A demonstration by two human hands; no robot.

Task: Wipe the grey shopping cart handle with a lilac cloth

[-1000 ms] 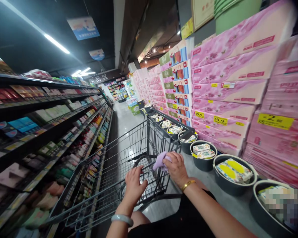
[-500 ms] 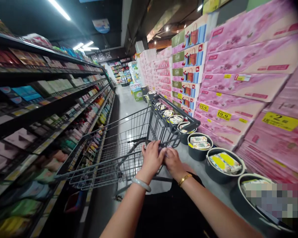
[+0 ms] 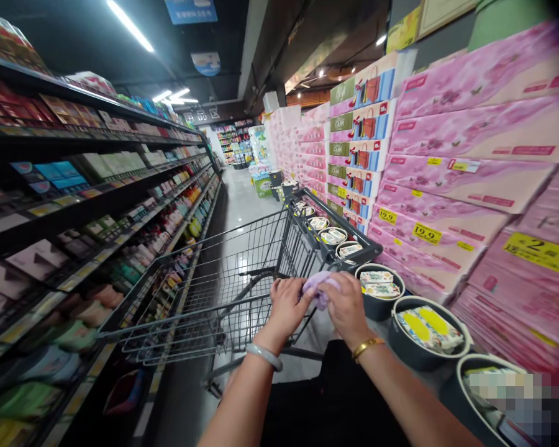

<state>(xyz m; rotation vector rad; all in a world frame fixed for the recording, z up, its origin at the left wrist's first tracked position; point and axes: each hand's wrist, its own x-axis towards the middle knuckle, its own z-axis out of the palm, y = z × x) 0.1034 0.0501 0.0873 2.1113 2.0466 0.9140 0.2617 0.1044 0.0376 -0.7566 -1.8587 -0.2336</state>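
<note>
Pinching purple cloth [image 3: 321, 289] in right hand [image 3: 348, 308] | located beside left hand [image 3: 285, 308], at near side of shopping cart [image 3: 281, 249] | cannot tell left hand's closure | could snag there if dragged, or slip free if pinched too lightly

The grey, glossy floor [image 3: 235, 214] shows bright reflections and bears a dark wire shopping cart [image 3: 286, 245] and, along the right, a receding row of dark round tubs [image 3: 409, 354] with pale rims. At left, a tiered black shelf unit [image 3: 86, 270] carries packaged goods: red boxes [image 3: 9, 102] on an upper tier, blue boxes [image 3: 60, 175] beneath, pale pink cartons [image 3: 37, 259] lower still, and green packages [image 3: 32, 400], blurred, near the bottom.
</note>
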